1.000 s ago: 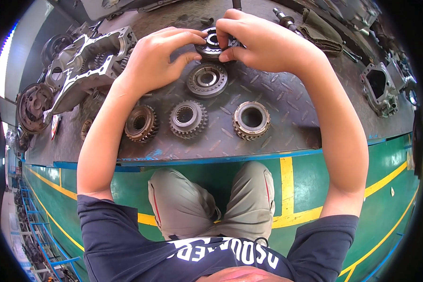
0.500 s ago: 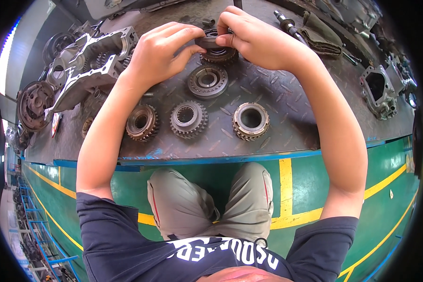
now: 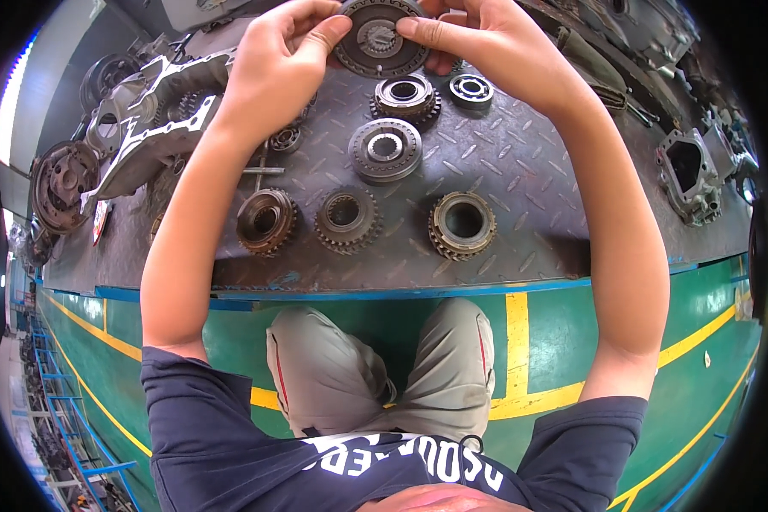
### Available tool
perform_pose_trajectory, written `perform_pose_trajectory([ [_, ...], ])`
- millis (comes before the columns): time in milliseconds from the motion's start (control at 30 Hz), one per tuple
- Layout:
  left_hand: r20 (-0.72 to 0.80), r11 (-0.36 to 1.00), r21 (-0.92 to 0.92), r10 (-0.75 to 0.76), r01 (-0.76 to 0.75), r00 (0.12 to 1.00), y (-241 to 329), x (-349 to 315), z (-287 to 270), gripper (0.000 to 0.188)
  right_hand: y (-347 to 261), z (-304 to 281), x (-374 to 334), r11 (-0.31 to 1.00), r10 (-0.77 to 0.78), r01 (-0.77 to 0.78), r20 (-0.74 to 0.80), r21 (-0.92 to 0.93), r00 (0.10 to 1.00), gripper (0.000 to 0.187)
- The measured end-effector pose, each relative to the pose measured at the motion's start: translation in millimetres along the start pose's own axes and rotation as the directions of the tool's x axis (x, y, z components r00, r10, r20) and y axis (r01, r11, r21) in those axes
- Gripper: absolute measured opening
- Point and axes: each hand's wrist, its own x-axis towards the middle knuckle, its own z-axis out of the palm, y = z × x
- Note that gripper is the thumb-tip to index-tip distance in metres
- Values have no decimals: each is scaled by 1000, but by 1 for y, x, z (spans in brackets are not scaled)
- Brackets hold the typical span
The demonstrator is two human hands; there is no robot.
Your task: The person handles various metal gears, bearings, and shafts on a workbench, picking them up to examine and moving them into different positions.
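Note:
Both hands hold a dark round gearbox synchronizer (image 3: 360,53) by its rim, its splined centre and flat face turned toward me. My left hand (image 3: 286,47) pinches the left edge with the thumb on the face. My right hand (image 3: 478,38) grips the right edge, thumb also on the face and fingers partly hidden behind. Just below stands a toothed gear with a ring on it (image 3: 405,107), apart from the held part. Nearer lies another synchronizer (image 3: 363,154). A ball bearing (image 3: 471,91) rests beside the toothed gear.
Three gears (image 3: 267,222) (image 3: 347,224) (image 3: 462,226) line the near part of the steel checker-plate table (image 3: 529,192). An opened gearbox housing (image 3: 158,128) is at left, with a round drum-like part (image 3: 62,189). A metal casting (image 3: 687,171) and a folded cloth (image 3: 584,64) are at right.
The synchronizer has risen off the toothed gear and tilted from nearly edge-on to face me. Both hands moved with it toward the far side. The ball bearing has come into view.

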Motion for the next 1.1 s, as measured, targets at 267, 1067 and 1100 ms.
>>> perform_pose_trajectory([
  [267,551,603,-487,-350,632,758,-19,-4,16,51,32,9,1,894,418,-428,-97,-134,903,38],
  [1067,563,557,-479,-398,679,724,-20,-15,36,49,34,17,3,747,340,-372,-164,-551,926,36],
  [1100,562,558,-506,-366,658,742,-23,-17,35,57,31,17,4,741,361,-394,-173,-543,917,35],
])
